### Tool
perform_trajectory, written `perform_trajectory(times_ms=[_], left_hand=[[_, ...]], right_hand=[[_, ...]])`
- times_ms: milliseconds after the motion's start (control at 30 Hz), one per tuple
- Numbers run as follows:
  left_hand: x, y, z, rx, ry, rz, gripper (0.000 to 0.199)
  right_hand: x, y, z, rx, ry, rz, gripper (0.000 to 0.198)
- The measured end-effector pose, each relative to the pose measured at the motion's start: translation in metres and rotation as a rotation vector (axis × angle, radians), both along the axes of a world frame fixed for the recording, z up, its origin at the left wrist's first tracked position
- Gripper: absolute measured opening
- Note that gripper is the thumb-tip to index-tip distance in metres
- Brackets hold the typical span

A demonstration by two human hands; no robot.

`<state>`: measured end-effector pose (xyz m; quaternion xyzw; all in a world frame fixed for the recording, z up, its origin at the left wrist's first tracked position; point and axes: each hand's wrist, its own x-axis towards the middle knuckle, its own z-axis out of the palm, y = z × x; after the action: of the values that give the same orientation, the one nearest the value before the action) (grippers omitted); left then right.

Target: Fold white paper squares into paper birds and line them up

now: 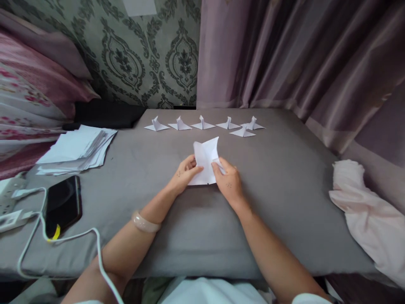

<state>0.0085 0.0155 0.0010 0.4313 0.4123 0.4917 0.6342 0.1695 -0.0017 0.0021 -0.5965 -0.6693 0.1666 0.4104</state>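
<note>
A creased sheet of white paper (205, 154) is held up between my two hands, over the middle of the grey-covered table (284, 185). My left hand (186, 171) grips its left side, thumb across the front and fingers behind. On the right side, my right hand (228, 179) pinches it with the thumb on the front; the fingers there are mostly hidden. The sheet's upper edge stands up in two points with a fold between them. Beyond it, several folded white paper figures (202, 123) stand in a row, with one more (243, 132) in front at the right.
At the left lie a stack of white paper (76, 147), a black phone (64, 204) and a power strip (11, 194). A white cable (76, 235) runs across my left arm. Pale pink cloth (367, 211) lies at the right edge. Curtains (253, 55) hang behind.
</note>
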Motion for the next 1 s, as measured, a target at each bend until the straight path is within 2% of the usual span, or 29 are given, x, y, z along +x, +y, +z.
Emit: perform_trajectory(times_ms=[100,167,333,500,633,733,867,933,1000], left_hand=[[-0.004,0.004,0.001,-0.139,-0.054,0.123,0.034],[-0.006,0.006,0.001,-0.183,-0.079,0.135,0.032],[-0.007,0.009,-0.004,-0.264,-0.030,0.175,0.036],[-0.015,0.014,-0.016,-0.254,0.078,0.235,0.027],[-0.022,0.015,-0.026,-0.095,0.261,0.278,0.029],[-0.028,0.011,-0.027,0.037,0.486,0.317,0.048],[-0.032,0.007,-0.019,0.332,0.893,0.336,0.078],[-0.033,0.008,-0.017,0.493,1.078,0.312,0.075],[-0.034,0.011,-0.021,0.638,1.151,0.150,0.061]], right_hand=[[0.004,0.005,0.000,-0.124,0.224,-0.010,0.030],[0.006,0.008,-0.001,-0.155,0.290,0.015,0.029],[0.005,0.012,-0.010,-0.189,0.246,0.046,0.031],[0.004,0.016,-0.019,-0.224,0.114,-0.015,0.039],[0.001,0.019,-0.021,-0.218,-0.054,-0.031,0.038],[-0.001,0.021,-0.022,-0.206,-0.127,-0.022,0.041],[0.001,0.024,-0.025,-0.148,-0.172,-0.004,0.045],[0.004,0.025,-0.026,-0.074,-0.207,0.003,0.045],[0.006,0.025,-0.027,-0.007,-0.243,0.047,0.039]])
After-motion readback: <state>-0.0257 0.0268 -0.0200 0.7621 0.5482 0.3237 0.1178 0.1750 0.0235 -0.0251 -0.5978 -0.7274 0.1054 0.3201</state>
